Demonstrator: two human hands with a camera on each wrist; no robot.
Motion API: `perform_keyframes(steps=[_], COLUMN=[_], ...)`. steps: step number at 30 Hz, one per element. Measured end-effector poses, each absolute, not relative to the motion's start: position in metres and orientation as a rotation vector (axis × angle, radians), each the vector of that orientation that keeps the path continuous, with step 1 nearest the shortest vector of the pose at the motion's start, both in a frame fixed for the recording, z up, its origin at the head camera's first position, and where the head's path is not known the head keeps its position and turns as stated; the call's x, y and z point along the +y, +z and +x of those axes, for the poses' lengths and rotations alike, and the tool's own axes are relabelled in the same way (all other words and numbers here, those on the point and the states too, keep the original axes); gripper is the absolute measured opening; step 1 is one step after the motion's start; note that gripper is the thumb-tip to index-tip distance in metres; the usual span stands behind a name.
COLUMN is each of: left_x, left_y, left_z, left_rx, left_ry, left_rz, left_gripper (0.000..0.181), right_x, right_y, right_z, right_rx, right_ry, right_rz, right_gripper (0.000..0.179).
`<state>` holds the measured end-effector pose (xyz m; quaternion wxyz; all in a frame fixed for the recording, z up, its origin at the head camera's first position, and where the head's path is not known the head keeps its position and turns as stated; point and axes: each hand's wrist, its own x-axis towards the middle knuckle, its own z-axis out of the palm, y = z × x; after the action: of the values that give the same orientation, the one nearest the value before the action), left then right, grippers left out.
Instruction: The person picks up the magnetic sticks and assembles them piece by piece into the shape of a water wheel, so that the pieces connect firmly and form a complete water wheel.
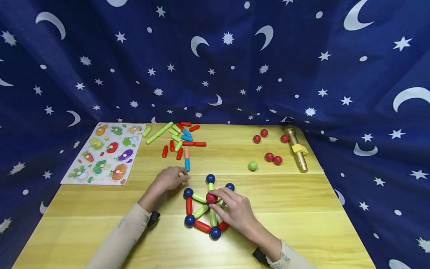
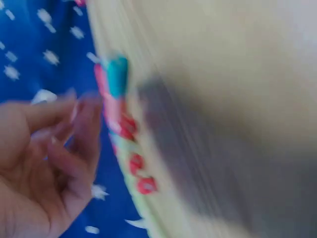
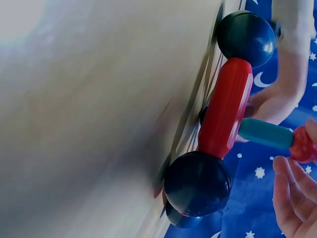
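1. Head view: the frame of rods and balls (image 1: 201, 212) lies flat on the table (image 1: 289, 201), between the two hands and nearer to the right one. Its green rods (image 1: 213, 217) spread from the middle like spokes; red rods (image 1: 202, 226) join blue balls (image 1: 215, 233) along the rim. The right hand (image 1: 235, 209) comes from the right, fingers toward the left, and pinches a red ball (image 1: 211, 198) between thumb and fingers, over the frame's middle. It covers the frame's right part. The left hand (image 1: 170, 178) is left of the frame, fingers relaxed and loosely bent, near a pink-and-blue pair of rods (image 1: 187, 158) whose long axis points away from the person.

2. Left wrist view: the left hand's fingers bend toward the palm; their tips are blurred. The pair of rods is just beside them, also blurred.

3. Right wrist view: a blue rod (image 3: 266, 133) stands upright from the frame, its top at the red ball. Its lower end hides behind a red rod. The right hand is cut by the picture's edge.
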<state>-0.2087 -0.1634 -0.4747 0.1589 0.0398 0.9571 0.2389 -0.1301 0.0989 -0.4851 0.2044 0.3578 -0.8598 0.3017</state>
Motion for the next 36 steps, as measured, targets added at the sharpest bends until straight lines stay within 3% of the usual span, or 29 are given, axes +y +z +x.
perform_keyframes(steps=[7,14,20,29,36], left_x=[-0.181,-0.183,-0.185,-0.150,-0.138], left_y=[-0.483,-0.488,-0.484,-0.478,-0.489], left_z=[-0.284,-0.301,-0.281,-0.192,-0.185], left_rx=[2.952,2.904,2.960,2.742,2.771], left_ry=[0.685,0.608,0.629,1.206,1.043], left_rz=[-0.094,-0.064,-0.051,0.218,0.307], left_gripper=[0.028,0.042,0.047,0.035,0.026], right_x=[0.098,0.096,0.097,0.097,0.098], right_y=[-0.486,-0.485,-0.485,-0.487,-0.488], right_z=[-0.129,-0.128,-0.129,-0.128,-0.128], right_rx=[-2.400,-2.440,-2.452,-2.439,-2.425], right_ry=[0.835,0.828,0.831,0.844,0.846], right_rz=[0.997,0.982,0.976,0.982,0.973], right_gripper=[0.036,0.033,0.034,0.036,0.037])
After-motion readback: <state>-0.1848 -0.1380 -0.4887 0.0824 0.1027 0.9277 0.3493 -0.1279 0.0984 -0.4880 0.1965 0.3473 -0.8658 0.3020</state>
